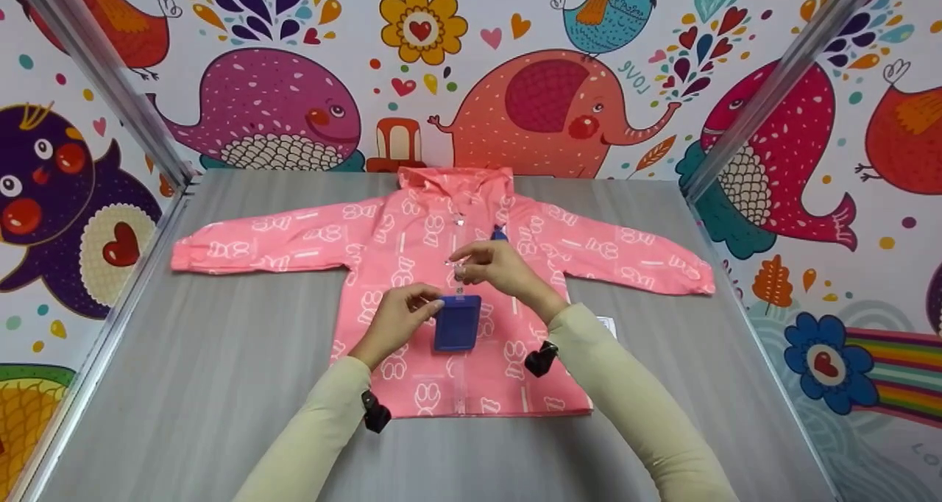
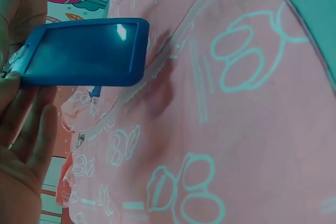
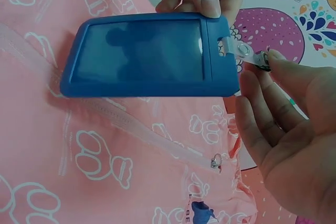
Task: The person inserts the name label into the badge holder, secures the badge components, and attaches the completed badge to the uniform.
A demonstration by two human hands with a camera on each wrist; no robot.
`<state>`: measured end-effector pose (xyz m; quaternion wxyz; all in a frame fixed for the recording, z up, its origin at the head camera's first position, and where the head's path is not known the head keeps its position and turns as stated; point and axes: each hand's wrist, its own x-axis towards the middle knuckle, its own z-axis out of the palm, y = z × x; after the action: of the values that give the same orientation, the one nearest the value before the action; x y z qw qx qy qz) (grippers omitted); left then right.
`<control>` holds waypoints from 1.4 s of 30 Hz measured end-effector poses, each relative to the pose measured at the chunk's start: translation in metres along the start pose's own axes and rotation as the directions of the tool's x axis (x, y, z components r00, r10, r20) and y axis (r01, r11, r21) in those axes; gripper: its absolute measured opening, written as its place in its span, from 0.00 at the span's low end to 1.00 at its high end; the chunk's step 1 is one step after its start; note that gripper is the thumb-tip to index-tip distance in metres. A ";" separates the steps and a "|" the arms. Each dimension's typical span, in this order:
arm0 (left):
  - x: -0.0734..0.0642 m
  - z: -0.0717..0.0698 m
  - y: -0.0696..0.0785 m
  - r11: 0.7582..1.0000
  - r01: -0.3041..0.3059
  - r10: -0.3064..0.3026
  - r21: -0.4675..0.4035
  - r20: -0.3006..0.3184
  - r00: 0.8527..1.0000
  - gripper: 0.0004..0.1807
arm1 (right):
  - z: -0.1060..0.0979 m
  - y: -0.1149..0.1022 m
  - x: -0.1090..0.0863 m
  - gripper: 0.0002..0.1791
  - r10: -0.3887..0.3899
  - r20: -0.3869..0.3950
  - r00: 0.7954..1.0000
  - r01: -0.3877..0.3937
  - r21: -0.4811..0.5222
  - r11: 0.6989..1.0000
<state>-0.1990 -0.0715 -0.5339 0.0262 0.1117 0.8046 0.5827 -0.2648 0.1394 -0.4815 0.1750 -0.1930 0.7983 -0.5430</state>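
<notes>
Both hands are at a blue badge holder point(image 1: 457, 327) with a clear window, held over the front of a pink hooded jacket point(image 1: 401, 248). The left hand point(image 1: 401, 316) pinches the holder's upper corner, its thumb on the frame in the right wrist view. With thumb and fingertips, the right hand point(image 1: 504, 270) pinches a small metal clip point(image 3: 262, 60). A clear snap strap point(image 3: 241, 50) joins that clip to the holder's slot. White rabbit-like outlines cover the jacket, which lies spread with both sleeves out. Its zipper pull point(image 3: 216, 161) shows near the collar.
The jacket lies on a grey table point(image 1: 243, 355). A white piece point(image 1: 608, 327) sticks out at the jacket's right side, partly behind the right sleeve. Metal posts point(image 1: 780, 82) and cartoon-printed walls stand around the table. A dark blue print point(image 3: 201, 212) marks the jacket's chest.
</notes>
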 end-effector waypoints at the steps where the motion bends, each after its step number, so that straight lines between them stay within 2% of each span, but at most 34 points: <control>1: 0.000 0.000 0.001 1.000 0.004 -0.004 -0.006 0.000 1.000 0.07 | 0.000 -0.001 0.000 0.13 -0.009 -0.001 1.000 0.009 0.009 1.000; 6: 0.000 -0.003 0.003 0.999 0.030 -0.029 -0.034 0.005 1.000 0.08 | 0.002 -0.006 0.000 0.13 -0.061 -0.020 0.998 0.061 0.020 0.998; 15: 0.002 -0.009 0.002 0.999 -0.008 0.007 -0.046 -0.012 1.000 0.07 | 0.008 -0.013 -0.004 0.11 -0.162 -0.081 0.983 0.158 -0.050 0.986; 19: 0.004 -0.009 0.004 0.998 0.004 -0.005 -0.062 -0.025 1.000 0.08 | 0.008 -0.014 -0.005 0.10 -0.180 -0.102 0.978 0.177 -0.044 0.983; 24: 0.008 -0.004 0.010 0.991 0.001 -0.008 -0.132 -0.056 0.998 0.10 | 0.007 -0.014 -0.007 0.10 -0.189 -0.121 0.975 0.183 -0.059 0.981; 30: 0.014 0.005 0.019 0.977 -0.106 0.091 -0.183 -0.086 0.992 0.09 | 0.006 -0.016 -0.006 0.10 -0.183 -0.147 0.972 0.173 -0.080 0.982; 33: 0.015 0.009 0.020 0.970 -0.164 0.141 -0.177 -0.137 0.981 0.09 | 0.005 -0.024 -0.007 0.10 -0.174 -0.148 0.974 0.168 -0.055 0.984; 36: 0.014 0.012 0.020 0.967 -0.195 0.164 -0.165 -0.183 0.969 0.11 | 0.003 -0.037 -0.012 0.11 -0.149 -0.147 0.978 0.149 -0.012 0.989; 42: 0.016 0.016 0.017 0.960 -0.257 0.225 -0.115 -0.235 0.946 0.13 | 0.002 -0.047 -0.014 0.11 -0.139 -0.148 0.979 0.146 0.042 0.988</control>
<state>-0.2091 -0.0478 -0.5214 -0.1262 0.1423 0.7387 0.6466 -0.2464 0.1293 -0.4372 0.0822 -0.2051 0.7784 -0.5876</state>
